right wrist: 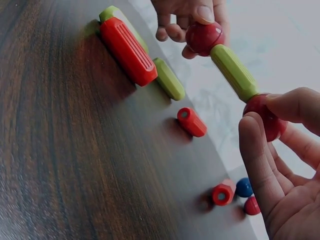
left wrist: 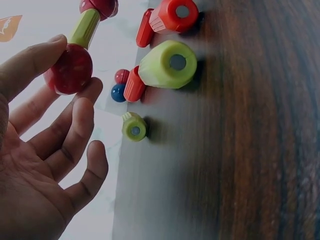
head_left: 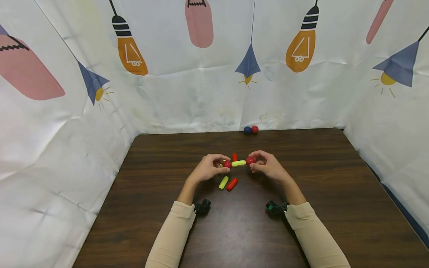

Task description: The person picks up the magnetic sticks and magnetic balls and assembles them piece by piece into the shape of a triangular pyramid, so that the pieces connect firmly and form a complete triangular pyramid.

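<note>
My left hand (head_left: 212,167) pinches a dark red ball (head_left: 227,164) between thumb and fingers. A second red ball (head_left: 250,160) is pinched by my right hand (head_left: 268,166). Between them a yellow-green ribbed rod (head_left: 238,163) bridges the two balls, touching one at each end, as the right wrist view shows. This ball-and-rod piece is held up above the table. In the left wrist view the left hand's ball (left wrist: 68,69) sits at thumb and fingertips, the other fingers loosely bent. The right thumb and finger grip the lower ball (right wrist: 265,116) from both sides.
Near me on the dark wooden table (head_left: 234,230) lie a yellow-green rod (head_left: 223,182) and a red rod (head_left: 232,184). Another red rod (head_left: 235,157) lies behind the held piece. A blue ball (head_left: 247,130) and a red ball (head_left: 254,129) rest at the back edge, by the cloth.
</note>
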